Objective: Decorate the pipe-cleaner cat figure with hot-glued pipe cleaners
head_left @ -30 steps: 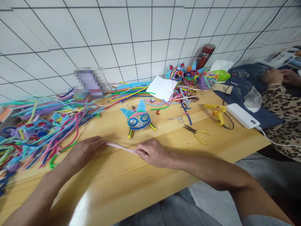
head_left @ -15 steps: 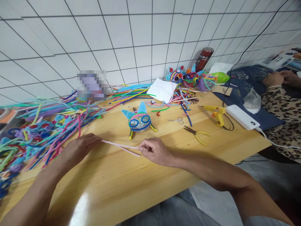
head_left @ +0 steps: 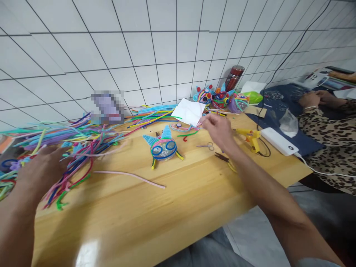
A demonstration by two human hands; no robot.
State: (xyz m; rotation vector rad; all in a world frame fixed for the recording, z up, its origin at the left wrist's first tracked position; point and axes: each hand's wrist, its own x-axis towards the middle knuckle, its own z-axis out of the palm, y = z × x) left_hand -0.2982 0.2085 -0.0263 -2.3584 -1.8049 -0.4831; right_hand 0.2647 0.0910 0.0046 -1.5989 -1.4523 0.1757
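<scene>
My left hand (head_left: 41, 168) is out over the big tangle of multicoloured fuzzy pipe cleaners (head_left: 63, 144) at the left of the light wooden table (head_left: 155, 215); it's blurred, so can't tell whether the fingers are spread or curled, and nothing shows clearly held in it. My right hand (head_left: 218, 129) is up near the far side of the table, fingers loosely spread, empty as far as I can see, hovering just by the white folded paper sheet (head_left: 189, 111) and a few loose bent pipe cleaner bits (head_left: 185, 129). The long pale pink pipe cleaner (head_left: 130, 177) lies flat on the table btwn my two arms, well apart from both hands, touching neither. Just behind it sits the blue pipe cleaner creature w/ round goggle eyes (head_left: 163, 145). By my right forearm: small silver scissors (head_left: 205, 146), yellow-handled pliers (head_left: 225, 160) partly hidden under the arm, and a yellow glue gun (head_left: 250, 137) w/ black cord. Against the white tiled wall (head_left: 167, 48) there's a row of colourful finished pipe cleaner figures (head_left: 219, 98) and a dark red cylindrical bottle (head_left: 233, 77). At far right, another person in a leopard-print sleeve (head_left: 325, 137) has hands on a dark blue cloth (head_left: 280, 104).
</scene>
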